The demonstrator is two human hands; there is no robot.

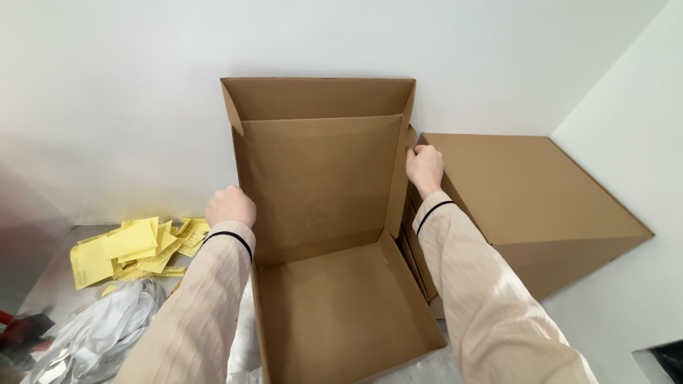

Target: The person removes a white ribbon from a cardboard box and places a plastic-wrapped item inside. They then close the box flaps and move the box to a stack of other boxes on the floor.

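An open brown cardboard box [320,185] stands in front of me, its lid flap raised upright against the white wall and its shallow base lying toward me. My left hand [230,206] grips the left side edge of the raised part. My right hand [425,168] holds the right side edge near a folded side flap. Both arms wear pale striped sleeves with dark cuffs.
A larger closed cardboard box [541,206] sits at the right in the wall corner. A heap of yellow paper slips [131,249] lies at the left on the grey surface, with crumpled white plastic wrap [99,331] in front of it.
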